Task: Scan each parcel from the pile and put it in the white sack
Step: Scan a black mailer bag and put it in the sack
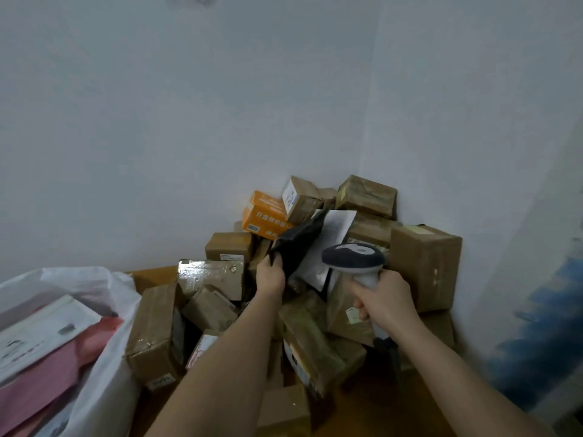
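- Your left hand [270, 274] has its fingers curled round the lower end of a black parcel [298, 239], held up tilted over the pile [315, 279].
- A white label [331, 241] on the parcel's far side is partly hidden by it; the print is too blurred to read.
- Your right hand [386, 302] is clamped on the handle of the scanner [355, 258]; its head sits just beside the label. The handle's lower part is covered by your fingers.
- Sack [104, 313] at lower left, cut off by the frame edge; flat white and pink parcels lie inside.
- Pile of brown boxes, with one orange box [265, 217], fills the corner on a wooden surface [151, 275], against white walls [189, 121].
- Blue blur at right edge: cannot make out.
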